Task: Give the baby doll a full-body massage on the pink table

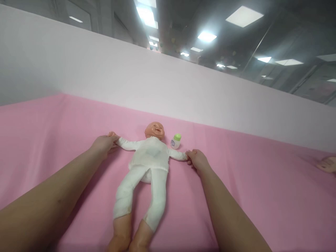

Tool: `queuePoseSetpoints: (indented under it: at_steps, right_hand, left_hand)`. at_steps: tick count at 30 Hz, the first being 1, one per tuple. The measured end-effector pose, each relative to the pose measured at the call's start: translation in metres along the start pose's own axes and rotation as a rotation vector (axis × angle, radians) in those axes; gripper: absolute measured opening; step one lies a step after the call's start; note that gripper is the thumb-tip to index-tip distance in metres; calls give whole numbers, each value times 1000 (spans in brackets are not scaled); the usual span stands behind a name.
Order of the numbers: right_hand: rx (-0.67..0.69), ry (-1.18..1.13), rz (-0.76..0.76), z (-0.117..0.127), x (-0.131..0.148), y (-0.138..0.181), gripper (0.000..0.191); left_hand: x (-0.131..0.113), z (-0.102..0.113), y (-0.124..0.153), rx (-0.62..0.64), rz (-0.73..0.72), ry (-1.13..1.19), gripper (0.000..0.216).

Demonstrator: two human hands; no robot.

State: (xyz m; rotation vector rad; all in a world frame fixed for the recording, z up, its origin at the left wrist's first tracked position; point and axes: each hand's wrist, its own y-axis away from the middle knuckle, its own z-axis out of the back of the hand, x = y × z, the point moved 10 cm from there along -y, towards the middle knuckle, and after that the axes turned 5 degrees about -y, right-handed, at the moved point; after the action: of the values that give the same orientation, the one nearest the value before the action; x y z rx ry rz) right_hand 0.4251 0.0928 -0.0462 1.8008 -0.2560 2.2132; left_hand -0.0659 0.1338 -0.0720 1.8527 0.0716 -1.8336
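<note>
A baby doll in a white top and white leggings lies on its back, head away from me, both arms stretched out sideways. My left hand is closed around the doll's hand on the left side. On the other side, my right hand grips the doll's other hand at the end of its sleeve. Beside the doll's head, on the right, stands a small clear bottle with a bright green cap, slightly tilted in view and touched by neither hand.
Pink sheeting covers the surface under the doll. Behind it rises a white wall or panel, topped by dark glass with light reflections. At the far right edge, a skin-coloured object is partly cut off.
</note>
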Motion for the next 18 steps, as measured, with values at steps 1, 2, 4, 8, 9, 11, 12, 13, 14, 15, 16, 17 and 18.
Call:
queuePoseSetpoints:
  at_steps: [1,2,4,8,9,11,12,13,14,15,16,17,18]
  right_hand:
    - [-9,-1,12,0,4,1,28]
    - [-28,-7,33,1,9,3,28]
    - [-95,-42,122,3,26,11,36]
    - [-126,-87,418,-15,72,46,63]
    - [-94,-53,477,-25,81,57,62]
    - [-15,80,559,-50,94,77,51]
    - [54,162,593,-64,98,86,43]
    - [136,242,626,-79,100,94,37]
    - [224,310,659,-93,101,101,33]
    - [302,361,692,-104,100,107,33]
    - [363,393,721,-111,99,111,35]
    - [401,410,744,-115,98,114,38]
    - [419,415,759,-116,97,114,40]
  left_hand:
    - [-2,0,2,4,-14,1,23]
    - [-6,0,6,8,-50,-4,24]
    - [-22,-1,19,12,-196,-60,29]
    - [-63,-24,74,92,-596,-151,37]
    - [-70,-34,90,151,-668,-147,36]
    - [-76,-54,118,221,-774,-289,33]
    - [-77,-65,130,268,-831,-393,30]
    - [-77,-75,140,319,-891,-500,26]
    - [-75,-83,149,367,-951,-592,22]
    - [-73,-89,154,412,-1008,-664,21]
    - [-71,-93,158,448,-1057,-713,22]
    - [-68,-95,159,469,-1094,-741,26]
    - [-66,-95,158,480,-1121,-754,31]
